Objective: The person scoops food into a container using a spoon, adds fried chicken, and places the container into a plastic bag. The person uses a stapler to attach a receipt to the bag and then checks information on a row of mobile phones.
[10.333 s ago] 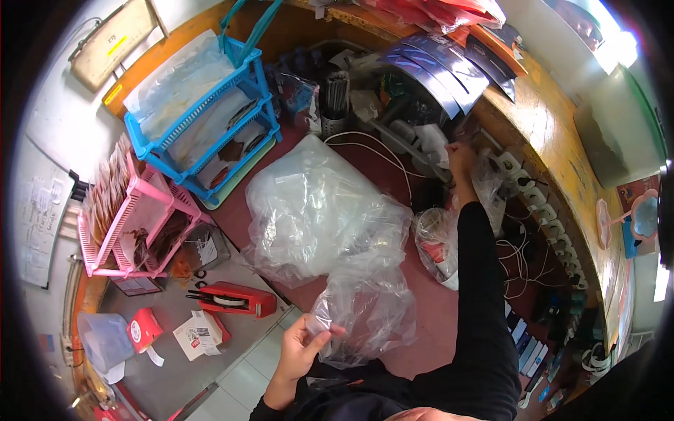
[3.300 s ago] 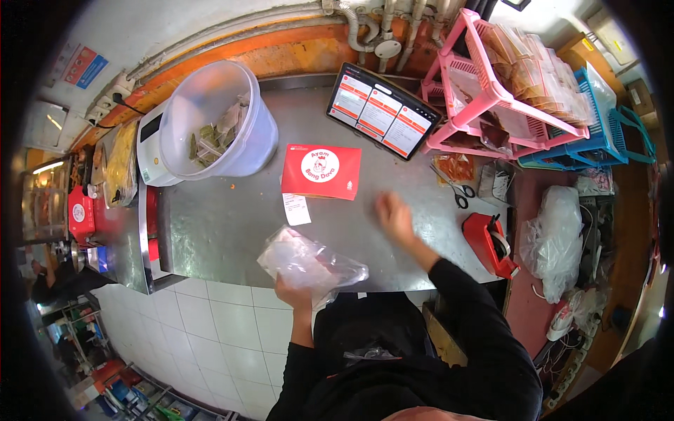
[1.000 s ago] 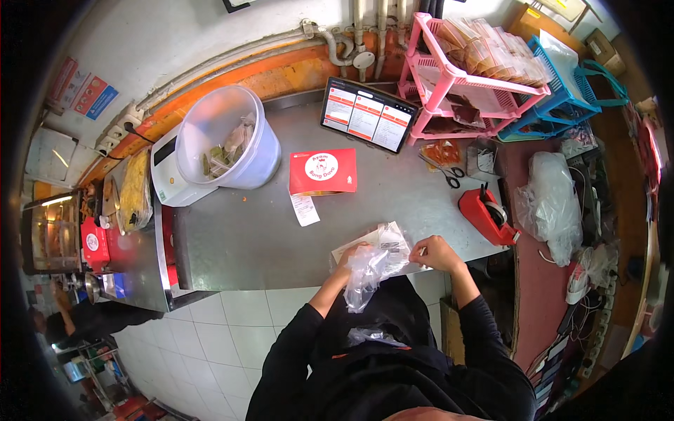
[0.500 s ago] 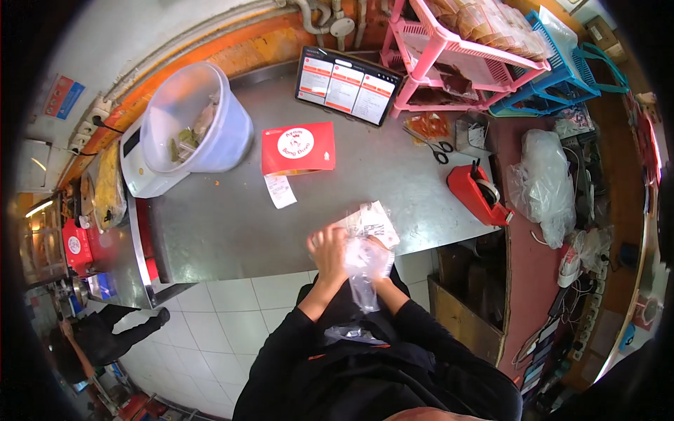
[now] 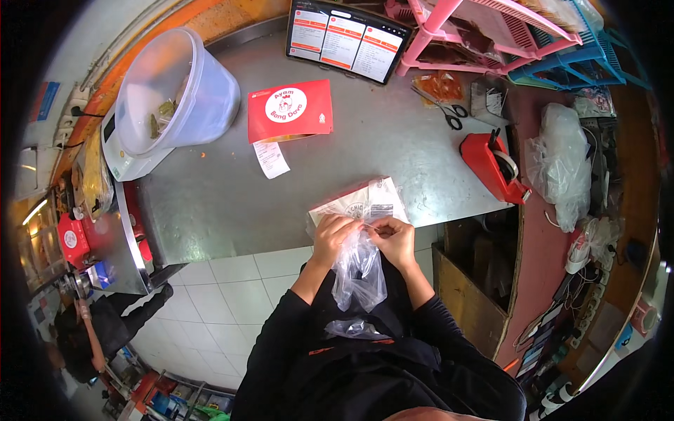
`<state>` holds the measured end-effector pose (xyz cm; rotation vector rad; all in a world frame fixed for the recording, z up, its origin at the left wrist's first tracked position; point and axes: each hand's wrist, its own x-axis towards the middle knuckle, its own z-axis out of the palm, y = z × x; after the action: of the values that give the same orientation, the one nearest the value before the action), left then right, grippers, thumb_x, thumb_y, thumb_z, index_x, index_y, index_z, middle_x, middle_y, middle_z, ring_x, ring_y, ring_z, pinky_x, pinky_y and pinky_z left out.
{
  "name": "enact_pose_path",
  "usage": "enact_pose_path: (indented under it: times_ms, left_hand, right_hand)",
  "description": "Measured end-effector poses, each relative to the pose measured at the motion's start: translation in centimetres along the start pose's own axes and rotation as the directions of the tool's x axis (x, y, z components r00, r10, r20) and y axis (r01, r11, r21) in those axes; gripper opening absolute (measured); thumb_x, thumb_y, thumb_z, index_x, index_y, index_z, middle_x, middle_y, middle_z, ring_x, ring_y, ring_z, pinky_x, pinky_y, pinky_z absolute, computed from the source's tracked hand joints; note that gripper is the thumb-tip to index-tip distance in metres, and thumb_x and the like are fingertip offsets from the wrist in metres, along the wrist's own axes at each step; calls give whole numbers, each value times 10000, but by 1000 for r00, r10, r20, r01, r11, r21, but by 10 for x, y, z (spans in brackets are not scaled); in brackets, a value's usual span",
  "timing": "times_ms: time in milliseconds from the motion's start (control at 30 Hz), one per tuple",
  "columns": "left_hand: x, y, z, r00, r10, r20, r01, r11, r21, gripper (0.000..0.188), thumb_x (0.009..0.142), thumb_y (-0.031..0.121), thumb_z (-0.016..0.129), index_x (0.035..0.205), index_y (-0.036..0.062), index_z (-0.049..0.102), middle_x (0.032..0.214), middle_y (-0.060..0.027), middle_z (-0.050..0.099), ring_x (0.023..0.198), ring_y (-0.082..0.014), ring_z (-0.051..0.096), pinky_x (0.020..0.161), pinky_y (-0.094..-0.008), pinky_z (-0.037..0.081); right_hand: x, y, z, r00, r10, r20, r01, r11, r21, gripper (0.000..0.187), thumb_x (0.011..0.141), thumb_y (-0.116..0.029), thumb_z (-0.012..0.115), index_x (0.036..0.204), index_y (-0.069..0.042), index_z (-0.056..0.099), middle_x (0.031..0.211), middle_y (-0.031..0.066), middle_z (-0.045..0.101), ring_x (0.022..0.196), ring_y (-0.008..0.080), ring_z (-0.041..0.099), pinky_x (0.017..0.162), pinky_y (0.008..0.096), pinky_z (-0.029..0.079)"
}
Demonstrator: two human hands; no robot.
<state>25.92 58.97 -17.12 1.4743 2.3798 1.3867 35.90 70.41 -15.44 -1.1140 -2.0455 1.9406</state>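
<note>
Clear plastic bag (image 5: 359, 281) at the near edge of the metal counter (image 5: 210, 203), bunched up between the person's two hands; pale box (image 5: 368, 200) with dark print sits inside it, on the counter just beyond the fingers; loose end of the plastic hangs down toward the person's dark clothes. Left hand (image 5: 331, 240) grasps the gathered plastic, fingers curled in; right hand (image 5: 394, 243) pinches the same bunch from the other side, thumb and fingertips together; the hands almost meet, exact finger contact too small to tell from where I stand.

Farther back on the counter, red box (image 5: 290, 112) with a white round emblem, paper slip (image 5: 272, 160) sticking out from its near side; tablet (image 5: 347, 38) propped behind it, screen lit; to the left, translucent tub (image 5: 221, 98) with green items in it, on a white scale (image 5: 130, 161); to the right, black scissors (image 5: 455, 116) beside an orange-red packet (image 5: 444, 88); red tape dispenser (image 5: 491, 165) near the counter's right end; pink rack (image 5: 425, 42) and blue rack (image 5: 586, 59) behind; bundled clear bags (image 5: 562, 165) on the reddish surface (image 5: 537, 263) at right; co-worker (image 5: 95, 333) in dark clothes, far left, beyond the pale floor tiles (image 5: 225, 305).
</note>
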Motion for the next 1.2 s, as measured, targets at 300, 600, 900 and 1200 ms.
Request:
enact_pose_path:
  times_ms: [300,600,900,1200]
  left_hand:
    - [0,-1,1,1000,-8,-4,8,1000,-22,211,565,31,604,776,32,614,699,-29,562,655,-184,532,593,-288,418]
    - [4,-1,0,998,51,41,-51,999,-4,238,574,25,568,808,22,610,716,-51,550,680,-189,530,609,-294,420]
    - [-2,4,-4,997,-59,51,58,998,17,228,555,41,640,777,71,601,721,-32,544,689,-200,525,626,-302,415]
    - [-2,0,-5,992,-63,112,59,997,42,231,568,46,608,799,52,600,730,-43,559,699,-210,536,651,-310,412]
  right_hand:
    - [-5,13,10,990,6,-139,38,950,311,73,732,55,553,792,97,546,765,113,595,711,149,594,654,235,493]
    - [3,-13,9,927,-356,-119,289,878,-381,82,638,8,634,714,-14,615,669,80,580,514,141,549,475,224,427]
    - [11,0,-55,881,-43,-471,-63,976,-207,66,701,-53,597,694,9,573,627,113,587,541,162,579,486,262,442]
    - [19,-11,-25,807,-498,316,586,614,-529,135,709,-157,581,760,-40,536,701,84,551,567,222,562,498,314,459]
